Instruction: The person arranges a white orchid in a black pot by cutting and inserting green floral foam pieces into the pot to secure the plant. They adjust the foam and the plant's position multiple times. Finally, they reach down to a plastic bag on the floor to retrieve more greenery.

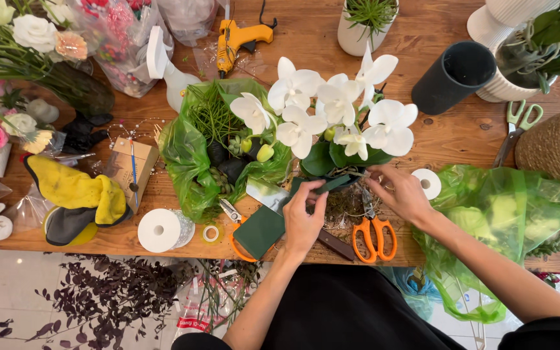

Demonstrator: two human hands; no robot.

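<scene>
A white orchid [332, 110] with broad green leaves stands in a pot at the middle of the wooden table [448, 139]. My left hand [303, 217] pinches a small dark green piece at the pot's near edge, just above a dark green foam block [260, 230]. My right hand [402, 193] reaches in from the right, its fingertips at the pot's right rim by the leaves. Orange-handled scissors [374, 236] lie between my two hands. Whether the right hand holds anything is hidden.
A green plastic bag with succulents and grassy stems [212, 139] sits left of the orchid. White ribbon roll [159, 230], yellow glove [76, 194], yellow glue gun [234, 39], black cylinder pot [455, 74], green scissors [516, 126], another green bag [507, 214]. Dark leaves litter the floor [98, 298].
</scene>
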